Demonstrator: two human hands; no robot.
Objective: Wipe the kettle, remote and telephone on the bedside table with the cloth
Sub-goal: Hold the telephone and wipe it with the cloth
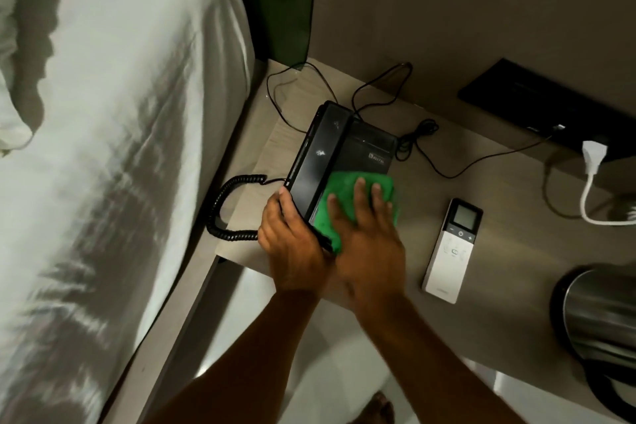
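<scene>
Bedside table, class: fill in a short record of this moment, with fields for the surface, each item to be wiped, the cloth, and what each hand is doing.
surface: bedside table, beside a bed
telephone: black telephone, handset on cradle
cloth: green cloth, lying on the telephone's near end
right hand: right hand pressed flat on the cloth
left hand: left hand gripping the telephone's near corner
remote: white remote, untouched
kettle: steel kettle, untouched

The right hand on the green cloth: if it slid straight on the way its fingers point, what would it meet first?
Probably only more of the telephone: the right hand presses the cloth flat on its near end, fingers aimed along the body. Beyond that lie thin black cords, then the wall.
</scene>
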